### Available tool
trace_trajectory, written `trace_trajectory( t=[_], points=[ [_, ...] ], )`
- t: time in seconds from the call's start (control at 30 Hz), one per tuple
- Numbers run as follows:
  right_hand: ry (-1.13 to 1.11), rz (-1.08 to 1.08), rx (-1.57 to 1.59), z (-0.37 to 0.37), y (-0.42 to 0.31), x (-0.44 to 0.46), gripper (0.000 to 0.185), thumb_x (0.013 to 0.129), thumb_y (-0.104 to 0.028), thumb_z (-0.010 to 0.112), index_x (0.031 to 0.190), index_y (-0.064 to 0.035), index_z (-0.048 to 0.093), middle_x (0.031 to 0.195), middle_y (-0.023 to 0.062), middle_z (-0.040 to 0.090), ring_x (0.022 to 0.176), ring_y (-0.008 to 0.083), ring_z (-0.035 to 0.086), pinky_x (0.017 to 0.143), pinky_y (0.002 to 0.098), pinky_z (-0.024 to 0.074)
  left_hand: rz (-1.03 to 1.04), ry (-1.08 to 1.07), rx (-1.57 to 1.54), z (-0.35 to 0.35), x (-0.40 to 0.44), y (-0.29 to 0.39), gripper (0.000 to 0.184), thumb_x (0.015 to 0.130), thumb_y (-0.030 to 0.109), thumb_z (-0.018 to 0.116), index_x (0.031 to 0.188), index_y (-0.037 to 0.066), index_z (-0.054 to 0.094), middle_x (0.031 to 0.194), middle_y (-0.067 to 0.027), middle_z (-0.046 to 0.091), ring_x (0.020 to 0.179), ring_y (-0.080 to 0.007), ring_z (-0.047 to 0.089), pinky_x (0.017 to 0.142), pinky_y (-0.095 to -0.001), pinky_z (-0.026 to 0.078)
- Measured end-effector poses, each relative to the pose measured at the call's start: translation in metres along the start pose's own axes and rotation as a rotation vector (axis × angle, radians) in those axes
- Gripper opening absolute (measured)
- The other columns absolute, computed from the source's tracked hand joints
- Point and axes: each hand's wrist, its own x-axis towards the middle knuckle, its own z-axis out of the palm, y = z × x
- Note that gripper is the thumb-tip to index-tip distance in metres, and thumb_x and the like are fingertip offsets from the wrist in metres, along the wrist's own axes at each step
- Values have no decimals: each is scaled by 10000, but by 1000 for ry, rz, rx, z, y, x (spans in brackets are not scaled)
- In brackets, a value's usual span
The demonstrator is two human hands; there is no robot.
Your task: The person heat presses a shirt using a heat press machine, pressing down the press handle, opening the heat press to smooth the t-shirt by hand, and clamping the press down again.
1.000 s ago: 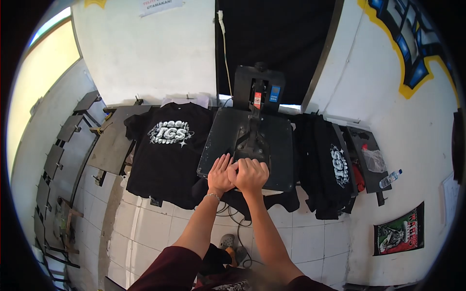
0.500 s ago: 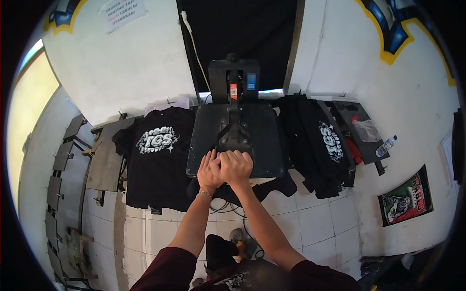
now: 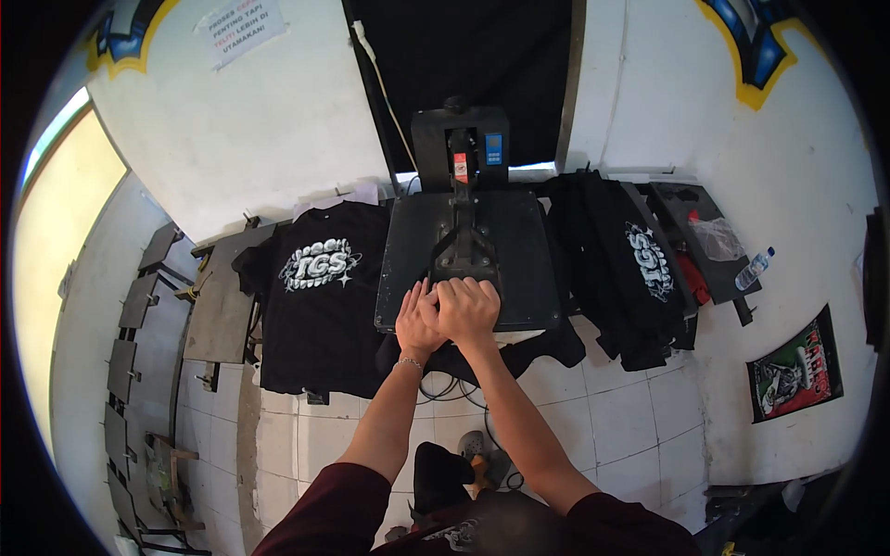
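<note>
My right hand (image 3: 468, 310) is closed over the front handle of a black heat press (image 3: 525, 222), knuckles up; the grip itself is hidden under the fingers. Against it lies my left hand (image 3: 419, 320), its fingers stretched forward over the press and its thumb side tucked under the right hand. The upper plate of the press is down. Dark cloth (image 3: 538, 347) and a pale edge stick out below its front. To the left of the press is a black T-shirt (image 3: 320, 343) with a white-grey print, laid flat.
Right of the press, black printed garments (image 3: 603, 269) lie over a board. Beyond them are a clear plastic bag (image 3: 717, 239) and a water bottle (image 3: 755, 268). More flat boards (image 3: 219, 315) stand at left. Cables (image 3: 450, 389) run across the tiled floor below the press.
The camera view has shifted slightly, so the scene sits a little further right. Both hands keep their place at the press handle, and the plate stays down.
</note>
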Motion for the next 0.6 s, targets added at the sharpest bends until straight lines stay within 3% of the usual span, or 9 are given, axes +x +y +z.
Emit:
trace_trajectory(
  t=[0.4, 0.6],
  points=[
    [-18, -21, -1, -4, 2, 4, 227, 737, -211, 657, 558, -138, 539, 545, 0, 512, 519, 183, 514, 533, 350, 350, 22, 33, 7, 0, 2, 1, 588, 923, 453, 603, 1395, 102, 594, 1469, -187, 593, 1405, -347, 525, 1199, -463, 374],
    [-33, -69, 6, -7, 3, 9, 233, 722, -207, 641, 542, -151, 503, 536, -5, 500, 500, 176, 498, 519, 348, 336, 59, 63, 81, 11, -1, -8, 565, 905, 465, 598, 1317, 85, 668, 1452, -190, 608, 1388, -334, 543, 1181, -458, 392]
  ],
)
